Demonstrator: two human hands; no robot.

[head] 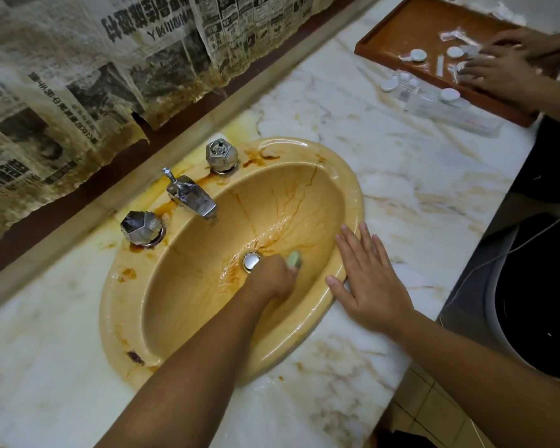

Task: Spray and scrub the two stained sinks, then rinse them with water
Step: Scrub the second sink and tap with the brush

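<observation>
My left hand (270, 279), fingers clenched round a green scrubber (295, 260), sits inside the stained yellow sink (117, 302), at 3 o'clock of the drain (251, 261). My right hand (372, 282) lies flat, fingers released, on the sink's 3 o'clock rim.

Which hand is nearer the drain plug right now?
Left. The left hand grips a green sponge right beside the drain plug. The right hand lies flat on the sink rim, farther off toward the person's right.
</observation>
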